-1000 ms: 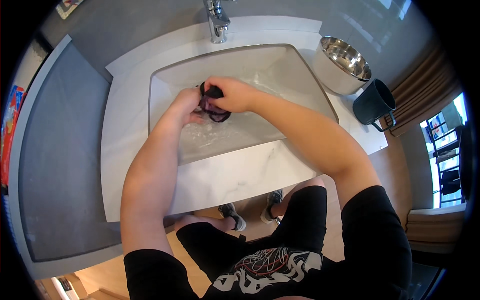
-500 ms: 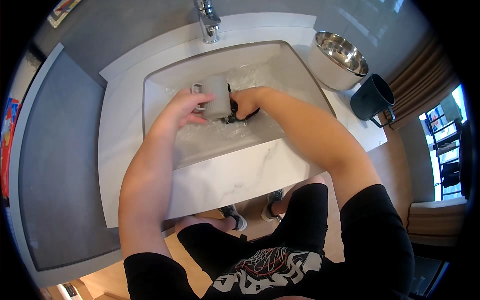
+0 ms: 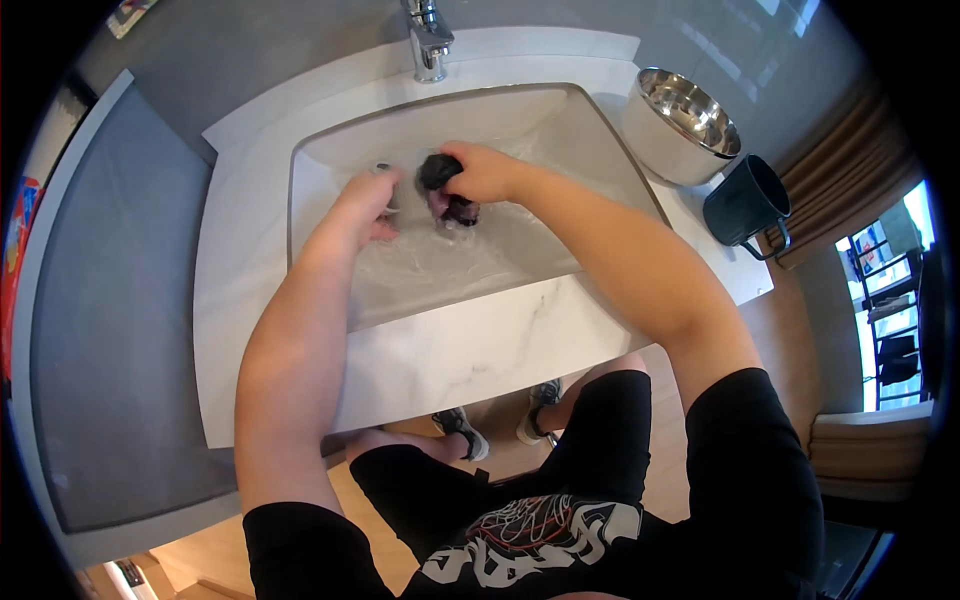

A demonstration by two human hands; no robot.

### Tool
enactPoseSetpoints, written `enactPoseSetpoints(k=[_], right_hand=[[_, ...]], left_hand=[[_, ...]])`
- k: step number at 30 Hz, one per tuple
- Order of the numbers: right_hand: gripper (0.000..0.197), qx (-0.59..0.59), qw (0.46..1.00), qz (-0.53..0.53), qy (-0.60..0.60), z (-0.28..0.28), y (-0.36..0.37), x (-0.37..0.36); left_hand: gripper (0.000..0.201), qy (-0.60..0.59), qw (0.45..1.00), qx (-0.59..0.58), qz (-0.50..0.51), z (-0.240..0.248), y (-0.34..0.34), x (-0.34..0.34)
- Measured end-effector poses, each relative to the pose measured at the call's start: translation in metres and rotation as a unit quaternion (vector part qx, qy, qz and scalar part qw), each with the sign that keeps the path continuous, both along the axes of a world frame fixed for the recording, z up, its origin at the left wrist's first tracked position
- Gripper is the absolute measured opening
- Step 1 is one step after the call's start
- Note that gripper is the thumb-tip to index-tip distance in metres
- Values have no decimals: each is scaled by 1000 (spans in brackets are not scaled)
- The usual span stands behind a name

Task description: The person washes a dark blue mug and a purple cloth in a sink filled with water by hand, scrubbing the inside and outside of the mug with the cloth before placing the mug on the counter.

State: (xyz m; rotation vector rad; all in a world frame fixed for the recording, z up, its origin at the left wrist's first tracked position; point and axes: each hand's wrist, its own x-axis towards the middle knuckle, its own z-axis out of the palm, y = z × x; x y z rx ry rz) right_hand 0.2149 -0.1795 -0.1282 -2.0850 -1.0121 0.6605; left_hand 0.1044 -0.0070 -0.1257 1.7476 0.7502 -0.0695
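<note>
Water fills the white sink [image 3: 330, 145], and both my hands are in it. My left hand [image 3: 372, 203] is closed at the handle of a grey ribbed mug [image 3: 408, 200], which lies under the water and is hard to make out. Just to the right, my right hand [image 3: 482, 175] grips a bunched dark cloth [image 3: 439, 170] close to the mug. Part of the cloth dips into the water, and a pinkish patch shows between its folds.
A chrome faucet [image 3: 429, 45] stands behind the sink. On the right of the white marbled counter [image 3: 470, 340] are a metal-lined white bowl [image 3: 680, 130] and a dark teal mug [image 3: 745, 205]. A grey panel [image 3: 120, 320] borders the left side.
The grey mug, held above the water before, has gone down under the surface with my left hand. My right hand has lifted the dark cloth slightly, up and left.
</note>
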Motion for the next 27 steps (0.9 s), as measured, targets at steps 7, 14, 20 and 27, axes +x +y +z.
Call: enactPoseSetpoints(k=[7, 14, 20, 27], right_hand=[[42, 252, 947, 158, -120, 13, 2, -20], [51, 254, 908, 99, -317, 11, 7, -21], [50, 126, 925, -76, -351, 13, -4, -6], [50, 57, 977, -128, -162, -5, -5, 20]], left_hand=[[34, -19, 996, -88, -12, 1, 2, -4], [30, -11, 991, -102, -86, 0, -10, -4], [39, -9, 989, -133, -61, 11, -18, -2], [47, -13, 992, -121, -23, 12, -20, -4]])
